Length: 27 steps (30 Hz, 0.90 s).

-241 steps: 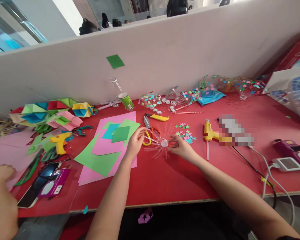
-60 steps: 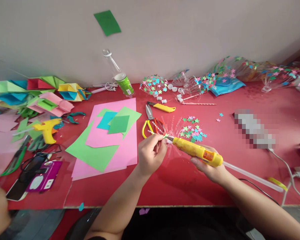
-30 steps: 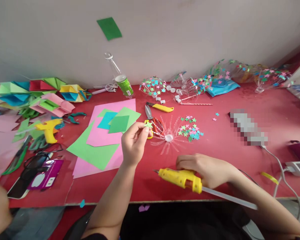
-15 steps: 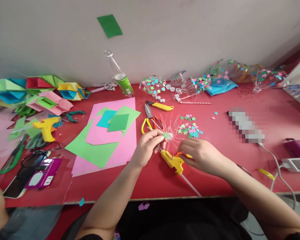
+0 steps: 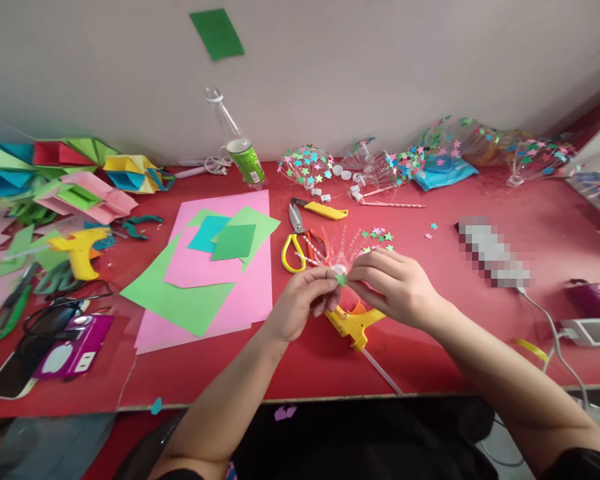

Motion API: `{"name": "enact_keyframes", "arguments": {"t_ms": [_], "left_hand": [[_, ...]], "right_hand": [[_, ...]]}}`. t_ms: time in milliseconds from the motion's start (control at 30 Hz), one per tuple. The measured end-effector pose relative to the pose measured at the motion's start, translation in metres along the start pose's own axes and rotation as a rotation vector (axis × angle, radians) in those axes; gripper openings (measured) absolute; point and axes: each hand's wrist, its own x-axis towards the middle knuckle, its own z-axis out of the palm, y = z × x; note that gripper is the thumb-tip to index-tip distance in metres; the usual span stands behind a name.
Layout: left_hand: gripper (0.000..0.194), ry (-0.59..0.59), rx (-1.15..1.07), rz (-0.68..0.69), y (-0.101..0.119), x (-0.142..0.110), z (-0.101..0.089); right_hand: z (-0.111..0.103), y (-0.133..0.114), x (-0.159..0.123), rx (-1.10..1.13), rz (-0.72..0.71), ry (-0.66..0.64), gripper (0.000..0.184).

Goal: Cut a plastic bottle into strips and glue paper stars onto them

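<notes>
A small green paper star (image 5: pixel 341 280) is pinched between the thumb and fingers of my left hand (image 5: pixel 300 301). My right hand (image 5: pixel 397 285) is closed too, its fingertips meeting the star's right side. Just behind my fingers lies a clear plastic bottle piece cut into spread strips (image 5: pixel 344 241), partly hidden by my hands. A yellow glue gun (image 5: pixel 353 327) rests on the table below my hands, a glue stick poking out toward the table edge. Beyond my right fingers is a pile of paper stars (image 5: pixel 377 235), half covered by that hand.
Red-handled and yellow-handled scissors (image 5: pixel 296 233) and a yellow utility knife (image 5: pixel 325 211) lie behind the hands. Coloured paper sheets (image 5: pixel 180 303) spread left. Star-covered plastic ornaments (image 5: pixel 307 167) and a bottle (image 5: pixel 243 157) line the wall. A power strip (image 5: pixel 495 253) sits right.
My right hand has put the glue gun down on the table and moved to the star. The left hand has carried the green star right, toward the right fingers.
</notes>
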Motion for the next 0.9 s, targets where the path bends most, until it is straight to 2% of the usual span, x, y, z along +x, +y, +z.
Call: {"name": "enact_keyframes", "arguments": {"t_ms": [100, 200, 267, 333, 433, 567, 767, 900], "left_hand": [[0.022, 0.069, 0.080, 0.094, -0.004, 0.001, -0.004], [0.024, 0.226, 0.291, 0.226, -0.011, 0.003, -0.009], [0.024, 0.302, 0.440, 0.259, -0.015, 0.005, -0.011], [0.028, 0.310, 0.537, 0.248, -0.017, 0.006, -0.010], [0.032, 0.286, 0.605, 0.198, -0.016, 0.009, -0.006], [0.033, 0.260, 0.581, 0.137, -0.015, 0.013, -0.002], [0.033, 0.230, 0.420, 0.054, -0.022, 0.019, 0.000], [0.026, 0.231, 0.328, 0.033, -0.025, 0.021, 0.002]], "right_hand": [[-0.003, 0.006, 0.000, 0.018, 0.050, 0.024, 0.010], [-0.010, 0.014, -0.003, 0.080, 0.214, 0.034, 0.010], [-0.014, 0.018, -0.005, 0.123, 0.311, -0.001, 0.009], [-0.014, 0.019, -0.006, 0.138, 0.359, -0.036, 0.009], [-0.006, 0.018, -0.009, 0.144, 0.359, -0.057, 0.009], [0.010, 0.018, -0.015, 0.183, 0.376, -0.026, 0.010], [0.020, 0.018, -0.014, 0.313, 0.424, 0.109, 0.009], [0.024, 0.015, -0.013, 0.412, 0.497, 0.080, 0.009]]}}
